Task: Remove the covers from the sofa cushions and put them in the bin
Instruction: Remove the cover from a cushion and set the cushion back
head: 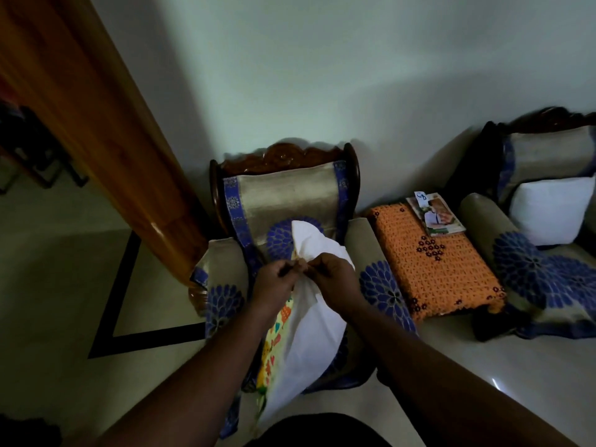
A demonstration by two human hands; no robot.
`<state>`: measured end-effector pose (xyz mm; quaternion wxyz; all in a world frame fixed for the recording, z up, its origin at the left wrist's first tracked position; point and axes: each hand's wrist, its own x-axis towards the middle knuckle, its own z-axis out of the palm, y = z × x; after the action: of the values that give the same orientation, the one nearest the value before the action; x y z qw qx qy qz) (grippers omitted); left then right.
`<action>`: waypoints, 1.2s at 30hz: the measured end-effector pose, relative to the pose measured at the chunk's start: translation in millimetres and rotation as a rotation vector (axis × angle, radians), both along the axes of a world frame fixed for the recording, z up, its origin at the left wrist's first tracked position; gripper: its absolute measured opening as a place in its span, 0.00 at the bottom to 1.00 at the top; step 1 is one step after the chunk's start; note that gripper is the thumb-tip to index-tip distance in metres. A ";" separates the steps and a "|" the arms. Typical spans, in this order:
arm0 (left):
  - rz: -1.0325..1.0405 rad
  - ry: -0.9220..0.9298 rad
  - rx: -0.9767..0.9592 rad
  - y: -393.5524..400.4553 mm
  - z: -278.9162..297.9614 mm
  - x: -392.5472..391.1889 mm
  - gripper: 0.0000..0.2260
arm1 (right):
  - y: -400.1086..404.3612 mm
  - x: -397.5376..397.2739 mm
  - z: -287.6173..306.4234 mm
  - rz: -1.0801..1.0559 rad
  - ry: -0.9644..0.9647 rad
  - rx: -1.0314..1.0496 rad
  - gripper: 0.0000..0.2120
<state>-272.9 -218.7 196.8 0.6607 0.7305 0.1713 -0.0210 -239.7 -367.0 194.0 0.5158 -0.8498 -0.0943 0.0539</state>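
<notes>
both hands, left hand [273,279] and right hand [332,276], pinch the edge of the soft, light cushion cover [274,337], best held at its opening, over the white cushion [314,321].

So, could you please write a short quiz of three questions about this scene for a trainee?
1. True or false: both hands, the left hand and the right hand, pinch the white cushion with the colourful patterned cover.
2. Which object lies on the orange crocheted table cloth? A) printed booklet B) cup C) remote
3. Fill in: the plain white cushion rests on the ____ armchair, seen from the person.

Key: 1 true; 2 A, the printed booklet; 3 right.
</notes>
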 end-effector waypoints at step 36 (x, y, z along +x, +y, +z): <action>0.012 -0.009 -0.031 -57.9 12.9 12.7 0.05 | -40.9 -18.8 9.0 -0.267 -0.096 -0.188 0.11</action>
<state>-260.3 -276.5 209.7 0.6730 0.7191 0.1723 -0.0162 -258.4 -407.9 202.9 0.4314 -0.9009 0.0006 -0.0472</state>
